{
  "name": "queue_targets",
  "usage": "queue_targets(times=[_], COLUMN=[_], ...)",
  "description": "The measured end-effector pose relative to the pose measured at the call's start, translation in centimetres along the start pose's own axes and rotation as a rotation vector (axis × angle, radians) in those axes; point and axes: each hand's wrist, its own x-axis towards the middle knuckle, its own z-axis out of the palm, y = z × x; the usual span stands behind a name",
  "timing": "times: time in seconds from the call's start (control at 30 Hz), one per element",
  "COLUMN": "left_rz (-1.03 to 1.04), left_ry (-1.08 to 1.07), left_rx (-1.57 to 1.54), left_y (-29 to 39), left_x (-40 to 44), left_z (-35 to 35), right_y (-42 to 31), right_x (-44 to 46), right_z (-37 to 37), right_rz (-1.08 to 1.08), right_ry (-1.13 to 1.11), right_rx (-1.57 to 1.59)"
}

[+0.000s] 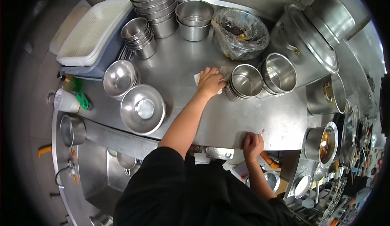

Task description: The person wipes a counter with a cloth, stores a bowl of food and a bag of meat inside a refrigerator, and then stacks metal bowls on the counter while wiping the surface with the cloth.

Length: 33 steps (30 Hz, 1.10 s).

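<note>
My left hand (210, 82) reaches across the steel counter (178, 76) and presses down on a pale cloth (197, 78). Its fingers are bent over the cloth, which partly shows around them. Close to its right stands a stack of round steel pots (246, 80), with a second pot stack (279, 72) beside that. Nearer my body, my right hand (253, 145) rests at the counter's front edge with its fingers curled in. Whether anything is inside those fingers is hidden.
Steel bowls (143, 109) sit at the left, before small stacked pots (139, 37). Tall stacked pots (152, 7), a plastic-lined container (240, 33) and a large lidded pot (300, 43) line the back. White baskets (95, 33) stand far left, above a sink (101, 165).
</note>
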Motion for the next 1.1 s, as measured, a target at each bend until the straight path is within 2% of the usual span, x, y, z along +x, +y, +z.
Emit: queue_targets(times=[0.07, 0.1, 0.17, 0.23, 0.27, 0.33, 0.4, 0.47, 0.6, 0.7, 0.73, 0.8, 0.9, 0.97, 1.1], left_rz=[-0.031, -0.06, -0.089, -0.226, -0.345, -0.529, -0.602, -0.839, -0.965, -1.013, -1.01, -0.855, -0.403, -0.153, -0.035], left_ry=[0.003, 0.028, 0.047, 0.339, 0.413, 0.564, 0.554, 0.597, 0.654, 0.575, 0.574, 0.495, 0.264, 0.272, 0.118], left_rx=[0.043, 0.045, 0.061, -0.024, 0.088, 0.25, 0.292, 0.569, 0.519, 0.427, 0.418, 0.32, 0.296, 0.277, 0.117], left_y=[0.7, 1.0, 0.3, -1.1, -1.0, -1.5, -4.9, -8.7, -13.3, -14.4, -14.5, -14.3, -10.2, -7.2, -2.1], left_x=[-2.9, -4.6, -6.8, -8.2, -7.8, -5.7, -3.8, -1.9, 3.4, 6.7, 7.1, 7.8, 7.2, 6.1, 3.4], left_z=[-0.9, -1.3, -1.7, -1.8, -3.3, -6.2, -6.1, -4.3, -4.0, -5.6, -5.3, -4.3, -1.3, 1.6, 2.6], right_y=[-0.5, -0.8, -4.0, -5.3, -5.3, -5.1, -5.2, -5.4, -5.2, -4.9, -4.7, -4.3, -4.0, -4.6, -7.2], right_x=[1.8, 3.6, 8.6, 12.7, 14.2, 16.4, 17.0, 16.9, 15.5, 15.1, 15.0, 14.7, 14.5, 14.8, 16.5], right_z=[-1.0, -1.6, -3.3, -3.2, -2.4, -0.8, 0.1, 0.2, 0.2, 0.0, -0.1, -0.4, -0.4, -1.0, -3.9], right_rz=[0.319, 0.065, 0.131, 0.053, 0.059, -0.026, 0.037, 0.054, 0.022, 0.018, 0.018, 0.036, 0.002, 0.079, 0.18], right_ry=[-0.185, -0.13, -0.164, -0.163, -0.166, -0.3, -0.314, -0.306, -0.242, -0.225, -0.221, -0.249, -0.195, -0.229, -0.274], right_rx=[0.412, 0.342, 0.593, 0.588, 0.592, 0.33, 0.315, 0.299, 0.325, 0.298, 0.29, 0.355, 0.407, 0.437, 0.502])
